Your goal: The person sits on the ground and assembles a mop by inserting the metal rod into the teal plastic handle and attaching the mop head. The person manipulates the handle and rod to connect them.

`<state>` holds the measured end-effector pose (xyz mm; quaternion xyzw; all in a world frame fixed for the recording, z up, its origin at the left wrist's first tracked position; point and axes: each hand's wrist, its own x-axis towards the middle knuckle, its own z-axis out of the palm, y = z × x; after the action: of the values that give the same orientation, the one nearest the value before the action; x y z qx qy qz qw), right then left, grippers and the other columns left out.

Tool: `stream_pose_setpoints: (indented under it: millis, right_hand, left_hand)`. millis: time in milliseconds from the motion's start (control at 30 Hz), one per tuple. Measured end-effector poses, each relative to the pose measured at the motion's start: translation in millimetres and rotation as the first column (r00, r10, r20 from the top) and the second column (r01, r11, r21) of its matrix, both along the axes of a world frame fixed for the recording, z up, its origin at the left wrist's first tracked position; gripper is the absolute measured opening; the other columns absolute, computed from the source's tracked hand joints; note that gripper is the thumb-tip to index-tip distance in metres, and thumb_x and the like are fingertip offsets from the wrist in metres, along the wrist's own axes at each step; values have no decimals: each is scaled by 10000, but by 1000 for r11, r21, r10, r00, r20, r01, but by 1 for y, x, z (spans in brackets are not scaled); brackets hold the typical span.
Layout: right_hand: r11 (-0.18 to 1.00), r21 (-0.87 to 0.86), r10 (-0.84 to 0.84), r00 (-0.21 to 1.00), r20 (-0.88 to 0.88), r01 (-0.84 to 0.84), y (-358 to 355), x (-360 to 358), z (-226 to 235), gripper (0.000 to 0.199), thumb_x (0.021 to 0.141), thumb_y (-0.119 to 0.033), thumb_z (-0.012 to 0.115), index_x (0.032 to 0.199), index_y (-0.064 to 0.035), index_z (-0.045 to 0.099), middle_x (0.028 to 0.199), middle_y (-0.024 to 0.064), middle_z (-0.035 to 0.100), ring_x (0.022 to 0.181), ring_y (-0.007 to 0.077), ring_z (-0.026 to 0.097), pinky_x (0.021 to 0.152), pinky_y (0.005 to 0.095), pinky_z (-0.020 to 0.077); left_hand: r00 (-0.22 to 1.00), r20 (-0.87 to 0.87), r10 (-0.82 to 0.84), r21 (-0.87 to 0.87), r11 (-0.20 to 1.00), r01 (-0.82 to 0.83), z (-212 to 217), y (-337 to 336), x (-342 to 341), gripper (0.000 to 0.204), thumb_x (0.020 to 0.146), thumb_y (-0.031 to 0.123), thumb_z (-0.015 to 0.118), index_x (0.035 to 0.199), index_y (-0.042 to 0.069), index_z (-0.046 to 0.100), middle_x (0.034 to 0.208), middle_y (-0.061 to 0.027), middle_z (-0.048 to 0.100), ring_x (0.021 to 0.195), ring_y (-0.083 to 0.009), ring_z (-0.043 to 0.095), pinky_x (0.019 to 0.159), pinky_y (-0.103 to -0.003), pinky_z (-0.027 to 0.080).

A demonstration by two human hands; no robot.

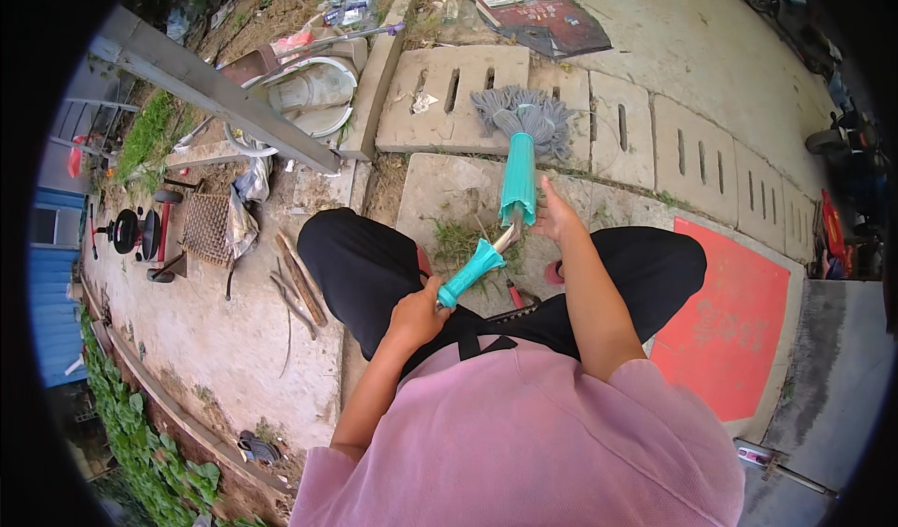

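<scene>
One mop (pixel 510 235), in front of me, grey head (pixel 528 118) over a slotted slab (pixel 434 123): left hand (pixel 418 319) closed on its teal grip (pixel 472 272), right hand (pixel 557 215) open beside the teal sleeve (pixel 517 181), which could swing aside if my single hold slips.

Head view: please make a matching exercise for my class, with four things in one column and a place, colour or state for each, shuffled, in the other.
Column one
1. Mop strands
2. Left hand
3. Salmon-red sheet
4. Wooden sticks

Column two
A. Flat on the ground, at the person's right
B. On the concrete, beside the left leg
C. Grey
D. Closed on the lower teal piece

Right pairs: 1-C, 2-D, 3-A, 4-B
</scene>
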<state>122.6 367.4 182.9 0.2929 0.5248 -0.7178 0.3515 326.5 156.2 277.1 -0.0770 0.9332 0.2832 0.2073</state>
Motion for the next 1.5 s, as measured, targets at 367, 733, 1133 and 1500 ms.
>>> stream_pose_setpoints:
  millis: [367, 733, 1133, 1500]
  right_hand:
    - [971, -219, 112, 990, 81, -92, -33, 3, -35, 468, 764, -333, 628, 1140, -109, 462, 1029, 68, 564, 923, 242, 538, 802, 490, 409]
    - [910, -415, 18, 998, 57, 7, -36, 44, 42, 470, 796, -293, 595, 1165, -59, 423, 1090, 105, 530, 964, 287, 536, 851, 518, 395]
    - [952, 127, 283, 639, -716, -279, -40, -7, 38, 327, 826, -198, 559, 1069, 17, 516, 990, 119, 591, 893, 189, 557, 766, 329, 451]
    - [742, 634, 671, 258, -695, -219, -53, 109, 1, 304, 799, -240, 569, 1007, -21, 540, 856, 220, 591, 778, 393, 564, 666, 415, 462]
  left_hand:
    - [988, 7, 152, 133, 979, -152, -13, 9, 13, 414, 758, 365, 618, 1010, 70, 474, 760, -178, 592, 749, -360, 585, 648, -402, 447]
    - [993, -2, 115, 187, 976, -113, 11, -5, 21, 464, 764, 358, 609, 1071, 54, 440, 730, -180, 579, 718, -340, 586, 633, -387, 444]
    - [967, 41, -250, -14, 968, 251, -68, -33, -85, 330, 745, 122, 534, 1067, 52, 521, 1007, -194, 559, 946, -327, 540, 803, -394, 427]
    - [831, -124, 543, 801, 548, -239, 25, -59, -223, 485, 828, 404, 542, 1093, 6, 461, 950, -113, 560, 849, -192, 552, 748, -298, 433]
